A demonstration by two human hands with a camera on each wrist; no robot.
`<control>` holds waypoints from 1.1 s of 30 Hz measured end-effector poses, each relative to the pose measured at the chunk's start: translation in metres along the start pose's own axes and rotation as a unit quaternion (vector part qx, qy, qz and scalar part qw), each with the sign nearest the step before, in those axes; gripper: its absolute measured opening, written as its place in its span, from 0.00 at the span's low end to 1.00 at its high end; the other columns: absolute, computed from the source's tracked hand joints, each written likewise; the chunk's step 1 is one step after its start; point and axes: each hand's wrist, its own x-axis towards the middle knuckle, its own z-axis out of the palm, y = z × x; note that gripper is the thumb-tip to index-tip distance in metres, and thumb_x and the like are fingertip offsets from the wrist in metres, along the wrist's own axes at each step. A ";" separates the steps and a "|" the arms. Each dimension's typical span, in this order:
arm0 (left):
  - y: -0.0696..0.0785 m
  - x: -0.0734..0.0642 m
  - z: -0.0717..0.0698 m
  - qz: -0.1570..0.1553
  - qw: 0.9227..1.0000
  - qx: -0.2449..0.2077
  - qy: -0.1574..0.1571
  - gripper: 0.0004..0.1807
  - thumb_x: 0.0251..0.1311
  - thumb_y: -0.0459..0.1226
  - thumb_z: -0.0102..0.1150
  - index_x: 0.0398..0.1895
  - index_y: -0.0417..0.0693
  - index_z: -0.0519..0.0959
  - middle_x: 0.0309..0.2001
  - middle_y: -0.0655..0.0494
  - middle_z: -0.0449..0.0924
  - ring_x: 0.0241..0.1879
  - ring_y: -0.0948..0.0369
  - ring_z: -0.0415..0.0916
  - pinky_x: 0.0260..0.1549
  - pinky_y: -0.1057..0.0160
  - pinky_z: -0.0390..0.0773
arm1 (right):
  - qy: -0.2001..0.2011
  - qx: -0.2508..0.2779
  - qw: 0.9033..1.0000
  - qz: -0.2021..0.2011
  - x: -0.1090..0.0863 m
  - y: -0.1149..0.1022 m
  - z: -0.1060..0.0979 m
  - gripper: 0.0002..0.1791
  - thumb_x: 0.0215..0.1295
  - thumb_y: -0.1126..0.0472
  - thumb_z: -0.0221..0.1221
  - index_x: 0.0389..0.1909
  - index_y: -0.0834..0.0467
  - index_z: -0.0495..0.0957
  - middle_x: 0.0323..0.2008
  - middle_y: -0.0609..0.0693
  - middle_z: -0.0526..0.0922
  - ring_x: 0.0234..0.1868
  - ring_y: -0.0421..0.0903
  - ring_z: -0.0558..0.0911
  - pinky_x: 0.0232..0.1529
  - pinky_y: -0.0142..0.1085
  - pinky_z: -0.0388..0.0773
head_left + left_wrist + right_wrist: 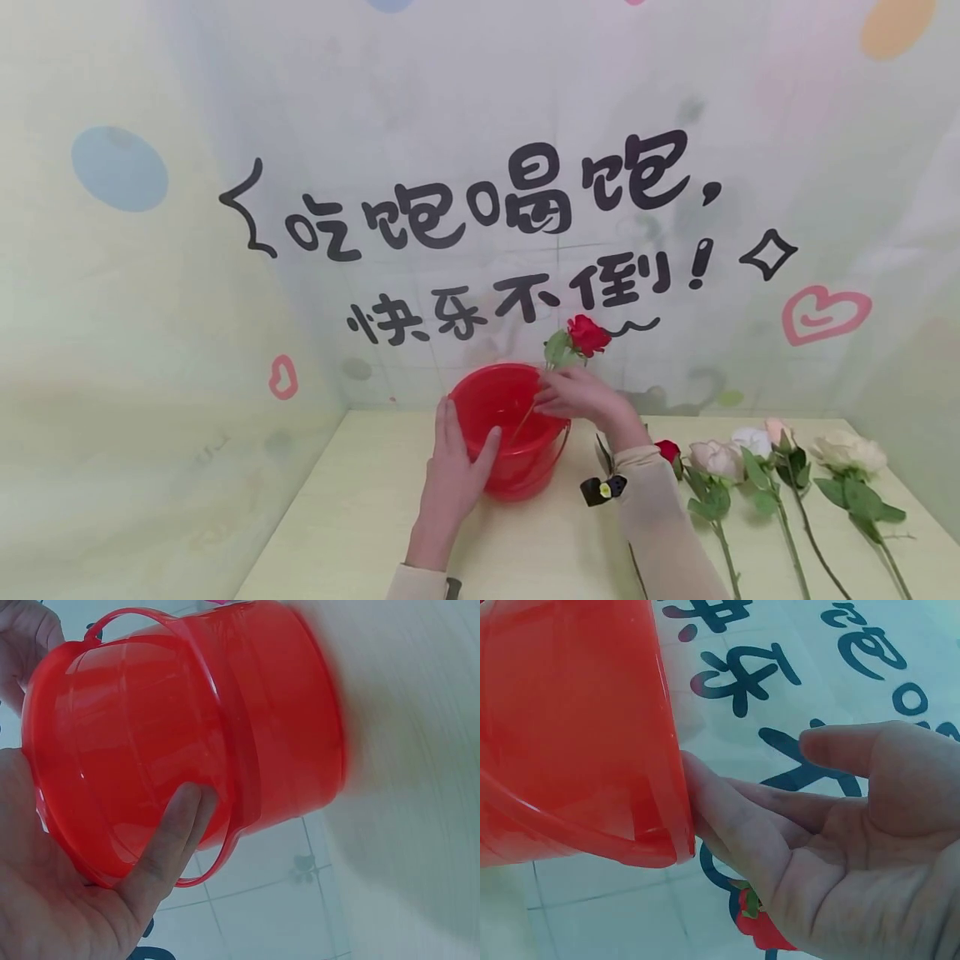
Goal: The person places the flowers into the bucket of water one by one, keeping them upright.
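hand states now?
Left hand: open, against the red bucket.
Right hand: open, by the red rose whose stem slants into the bucket.

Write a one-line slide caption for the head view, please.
Left hand touching red bucket, right hand at red rose, stem inside.

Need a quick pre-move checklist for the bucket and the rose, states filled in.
1. Bucket upright on the table: ok.
2. Bucket steadied: ok, left hand touches its side.
3. Handle clear of the opening: ok, it hangs outside.
4. Rose stem inside the bucket: ok, with the red bloom above the rim.
5. Right hand off the stem: cannot tell, fingers hide the contact.
6. Right hand away from the bucket: not ok, fingers are at the rim.
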 end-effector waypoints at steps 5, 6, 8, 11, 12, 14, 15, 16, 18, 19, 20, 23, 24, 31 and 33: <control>-0.001 -0.001 0.002 -0.001 1.000 -0.004 -0.003 0.60 0.63 0.56 0.72 0.87 0.51 0.43 0.82 0.50 0.52 0.73 0.43 0.66 0.50 0.45 0.87 | 0.006 0.064 0.998 -0.012 -0.006 0.007 -0.009 0.31 0.83 0.50 0.51 0.69 0.73 0.68 0.62 0.73 0.79 0.57 0.63 0.87 0.56 0.46 0.86; -0.001 -0.001 0.003 -0.001 1.000 -0.005 -0.004 0.60 0.62 0.56 0.72 0.87 0.51 0.43 0.82 0.50 0.52 0.73 0.43 0.66 0.50 0.45 0.87 | 0.011 0.071 0.997 -0.014 -0.008 0.009 -0.011 0.31 0.83 0.50 0.51 0.69 0.73 0.69 0.62 0.73 0.79 0.56 0.63 0.87 0.55 0.45 0.86; -0.001 0.000 0.005 -0.003 1.000 -0.005 -0.006 0.60 0.63 0.55 0.72 0.87 0.51 0.43 0.82 0.49 0.52 0.73 0.42 0.66 0.49 0.44 0.87 | 0.024 0.076 0.997 -0.020 -0.014 0.012 -0.017 0.30 0.83 0.50 0.51 0.69 0.72 0.70 0.62 0.72 0.79 0.56 0.62 0.87 0.54 0.45 0.87; 0.000 0.000 0.007 -0.005 1.000 -0.007 -0.009 0.60 0.63 0.55 0.71 0.87 0.50 0.44 0.82 0.49 0.52 0.73 0.42 0.66 0.48 0.43 0.88 | 0.038 0.073 0.996 -0.027 -0.027 0.016 -0.030 0.30 0.84 0.51 0.51 0.69 0.73 0.69 0.62 0.73 0.79 0.56 0.63 0.87 0.56 0.48 0.86; 0.001 0.000 0.008 -0.005 1.000 -0.006 -0.010 0.59 0.64 0.55 0.71 0.87 0.50 0.43 0.82 0.49 0.51 0.73 0.42 0.66 0.48 0.42 0.87 | 0.041 0.069 0.996 -0.029 -0.032 0.016 -0.035 0.29 0.85 0.51 0.49 0.69 0.74 0.69 0.62 0.73 0.79 0.56 0.64 0.86 0.56 0.48 0.86; 0.003 0.001 0.007 -0.004 1.000 -0.003 -0.013 0.59 0.64 0.57 0.69 0.87 0.51 0.43 0.83 0.49 0.50 0.73 0.42 0.65 0.48 0.42 0.87 | 0.043 0.061 0.997 -0.026 -0.042 0.020 -0.046 0.31 0.85 0.50 0.50 0.68 0.74 0.68 0.61 0.72 0.80 0.56 0.64 0.86 0.56 0.49 0.85; 0.003 0.002 0.007 -0.003 1.000 -0.003 -0.014 0.59 0.65 0.59 0.68 0.87 0.51 0.43 0.83 0.49 0.50 0.74 0.42 0.65 0.49 0.41 0.87 | 0.043 0.056 0.997 -0.024 -0.047 0.022 -0.052 0.31 0.85 0.49 0.50 0.68 0.75 0.68 0.60 0.71 0.81 0.56 0.64 0.87 0.56 0.49 0.86; 0.004 0.003 0.006 -0.003 1.000 -0.001 -0.016 0.59 0.65 0.60 0.67 0.87 0.51 0.42 0.83 0.50 0.49 0.74 0.42 0.65 0.49 0.41 0.87 | 0.041 0.050 0.998 -0.022 -0.052 0.025 -0.057 0.32 0.85 0.49 0.50 0.67 0.76 0.68 0.58 0.70 0.82 0.55 0.63 0.87 0.55 0.48 0.86; 0.005 0.005 0.005 0.001 1.000 0.000 -0.016 0.59 0.65 0.59 0.67 0.87 0.51 0.42 0.83 0.49 0.49 0.75 0.41 0.64 0.49 0.40 0.87 | 0.038 0.046 0.998 -0.013 -0.060 0.033 -0.065 0.32 0.84 0.48 0.50 0.65 0.77 0.70 0.53 0.67 0.85 0.52 0.60 0.88 0.53 0.46 0.87; 0.005 0.005 0.004 0.002 1.000 0.000 -0.017 0.59 0.65 0.59 0.68 0.87 0.51 0.42 0.83 0.49 0.49 0.75 0.41 0.63 0.49 0.40 0.87 | 0.036 0.049 0.998 -0.007 -0.063 0.039 -0.069 0.33 0.84 0.47 0.51 0.63 0.77 0.71 0.50 0.65 0.86 0.49 0.58 0.89 0.52 0.45 0.88; 0.005 0.006 0.003 0.001 1.000 0.000 -0.016 0.59 0.65 0.58 0.68 0.87 0.51 0.42 0.83 0.49 0.49 0.75 0.41 0.63 0.50 0.40 0.86 | 0.034 0.055 0.998 0.001 -0.066 0.045 -0.071 0.32 0.84 0.47 0.51 0.60 0.77 0.73 0.48 0.64 0.86 0.47 0.56 0.90 0.51 0.45 0.88; 0.003 0.008 0.000 -0.002 1.000 -0.001 -0.013 0.59 0.64 0.55 0.70 0.87 0.51 0.42 0.83 0.50 0.48 0.75 0.42 0.62 0.50 0.40 0.86 | 0.018 0.078 0.996 0.023 -0.073 0.068 -0.076 0.32 0.85 0.46 0.50 0.55 0.78 0.76 0.43 0.63 0.87 0.43 0.53 0.90 0.50 0.45 0.88; 0.002 0.009 0.000 -0.004 1.000 0.001 -0.012 0.59 0.64 0.54 0.70 0.87 0.51 0.41 0.83 0.50 0.48 0.75 0.42 0.62 0.50 0.40 0.86 | 0.011 0.086 0.996 0.028 -0.075 0.077 -0.076 0.32 0.85 0.47 0.49 0.54 0.78 0.76 0.42 0.63 0.87 0.42 0.52 0.90 0.50 0.45 0.88; -0.003 0.009 0.000 -0.007 1.000 0.000 -0.016 0.59 0.66 0.57 0.68 0.87 0.50 0.41 0.83 0.49 0.48 0.74 0.41 0.65 0.49 0.41 0.87 | 0.007 0.110 0.992 0.069 -0.087 0.128 -0.070 0.32 0.86 0.50 0.47 0.50 0.80 0.77 0.36 0.59 0.88 0.36 0.49 0.91 0.43 0.40 0.89; -0.002 0.010 0.001 -0.004 1.000 -0.002 -0.014 0.59 0.65 0.57 0.68 0.87 0.50 0.41 0.83 0.49 0.49 0.74 0.41 0.65 0.49 0.40 0.86 | 0.011 0.098 0.992 0.075 -0.089 0.138 -0.069 0.30 0.86 0.51 0.48 0.48 0.80 0.78 0.35 0.58 0.88 0.35 0.47 0.91 0.41 0.38 0.89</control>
